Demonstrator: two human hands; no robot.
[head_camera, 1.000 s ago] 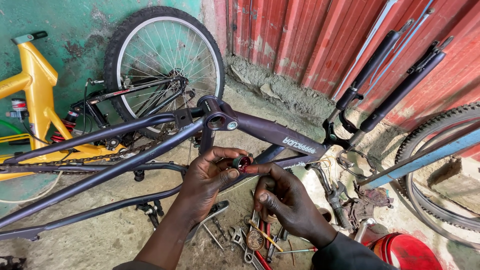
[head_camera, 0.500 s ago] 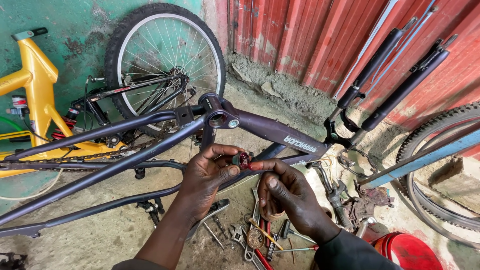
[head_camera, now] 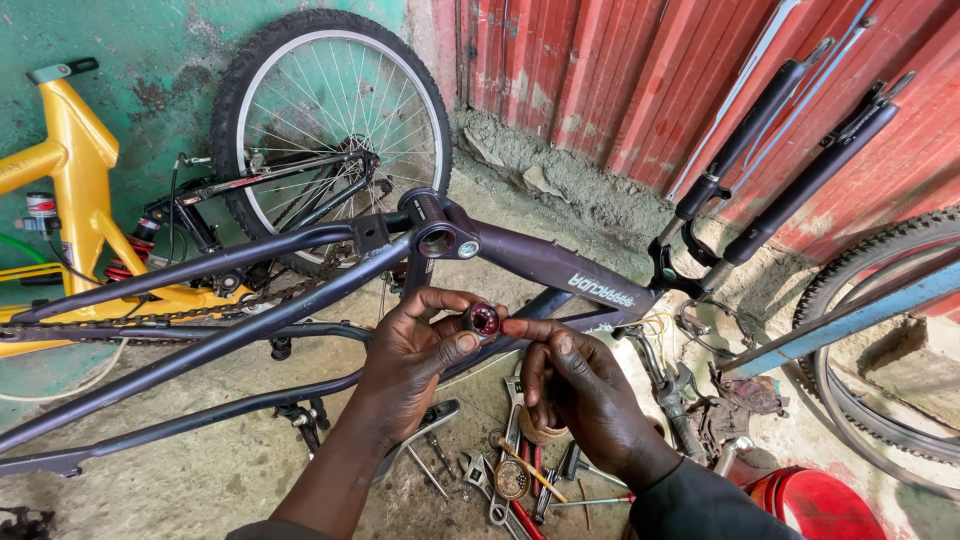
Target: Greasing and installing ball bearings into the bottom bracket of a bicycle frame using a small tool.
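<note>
Red-greased small metal bearing cup (head_camera: 483, 319) pinched in left hand (head_camera: 415, 345) grip; right hand (head_camera: 580, 385) fingertip touching it at 3 o'clock, holding nothing; dark purple bicycle frame (head_camera: 540, 262) at 12.

This is a rough, open-air bicycle repair workshop. Just beyond the hands (head_camera: 500, 370) a stripped dark purple bike frame (head_camera: 300, 270) lies across a bare concrete floor (head_camera: 200, 470). Below the hands, wrenches and loose tools (head_camera: 500, 470) are scattered on that floor. Further off, a spoked wheel (head_camera: 330, 120) leans on a stained green wall (head_camera: 150, 60), with a yellow frame (head_camera: 70, 170) to the left. To the right stand suspension forks (head_camera: 780, 150) against red corrugated metal sheeting (head_camera: 600, 70), and a knobby tyre (head_camera: 870, 350).
</note>
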